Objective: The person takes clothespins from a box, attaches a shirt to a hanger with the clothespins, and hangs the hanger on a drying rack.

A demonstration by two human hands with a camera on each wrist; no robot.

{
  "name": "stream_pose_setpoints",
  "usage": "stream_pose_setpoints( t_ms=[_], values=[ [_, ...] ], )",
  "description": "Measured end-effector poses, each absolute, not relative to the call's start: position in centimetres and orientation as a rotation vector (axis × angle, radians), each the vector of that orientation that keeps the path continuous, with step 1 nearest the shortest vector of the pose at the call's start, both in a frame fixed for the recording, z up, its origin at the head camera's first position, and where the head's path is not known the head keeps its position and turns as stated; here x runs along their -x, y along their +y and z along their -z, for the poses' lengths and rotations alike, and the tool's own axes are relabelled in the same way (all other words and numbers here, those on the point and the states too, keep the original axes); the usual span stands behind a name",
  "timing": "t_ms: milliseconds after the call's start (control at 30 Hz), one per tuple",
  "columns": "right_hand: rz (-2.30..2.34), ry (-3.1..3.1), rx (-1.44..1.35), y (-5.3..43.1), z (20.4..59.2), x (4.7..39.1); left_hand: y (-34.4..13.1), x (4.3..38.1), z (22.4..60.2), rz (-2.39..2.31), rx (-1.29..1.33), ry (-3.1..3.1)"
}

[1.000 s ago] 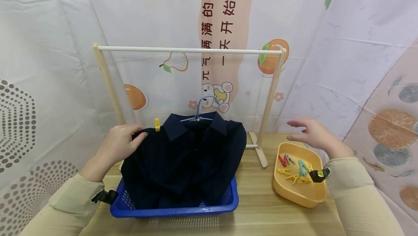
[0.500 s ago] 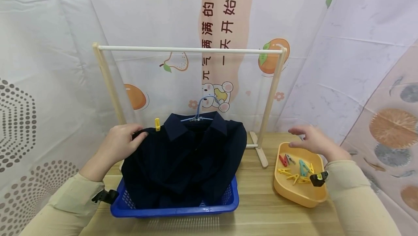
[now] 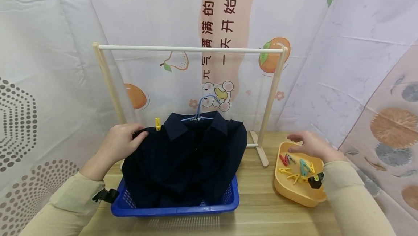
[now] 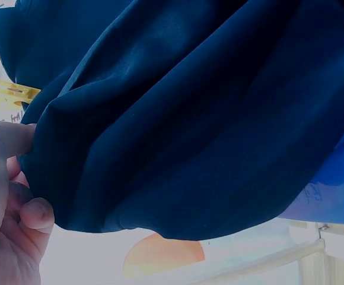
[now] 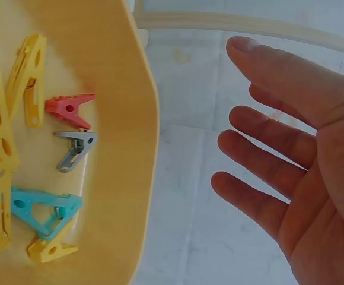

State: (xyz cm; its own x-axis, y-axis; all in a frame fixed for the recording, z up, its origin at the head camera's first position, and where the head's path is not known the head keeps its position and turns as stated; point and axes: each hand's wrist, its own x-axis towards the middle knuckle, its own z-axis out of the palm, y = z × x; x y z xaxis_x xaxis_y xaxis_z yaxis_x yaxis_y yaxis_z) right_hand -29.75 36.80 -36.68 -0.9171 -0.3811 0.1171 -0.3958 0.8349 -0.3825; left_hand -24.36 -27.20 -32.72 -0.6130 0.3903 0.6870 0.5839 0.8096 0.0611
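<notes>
While my left grip (image 3: 121, 141) pinches the dark shirt (image 3: 192, 163), my right grip (image 3: 308, 144) hangs spread near the tray (image 3: 294, 193); one-sided tugging could unseat the hanger (image 3: 197, 118).

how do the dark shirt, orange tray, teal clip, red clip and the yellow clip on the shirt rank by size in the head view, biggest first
1. dark shirt
2. orange tray
3. teal clip
red clip and yellow clip: both look smaller still, too alike to rank
</notes>
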Motion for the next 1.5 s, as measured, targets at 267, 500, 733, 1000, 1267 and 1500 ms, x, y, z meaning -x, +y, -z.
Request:
stream_pose_setpoints(
  t_ms=[267, 500, 733, 1000, 1267, 1500],
  values=[
    [-0.645, -3.030, -0.599, 37.1, 37.6, 30.1, -27.2, 24.4, 32.7, 0.365, 0.719, -2.311],
    [-0.673, -3.053, -0.571, 37.4, 38.6, 29.9, -27.1, 24.5, 32.8, 0.357, 0.715, -2.330],
    [-0.672, -3.045, -0.577, 37.8, 39.6, 30.0, -27.1, 24.4, 32.7, 0.359, 0.718, -2.316],
    [-0.677, -3.071, -0.577, 38.2, 40.8, 30.2, -27.3, 24.5, 32.8, 0.367, 0.719, -2.307],
    [-0.724, -3.108, -0.560, 38.3, 41.4, 30.2, -27.3, 24.5, 32.9, 0.362, 0.723, -2.298],
    [-0.800, -3.132, -0.581, 38.3, 42.0, 30.0, -27.2, 24.4, 32.9, 0.367, 0.720, -2.299]
  ],
)
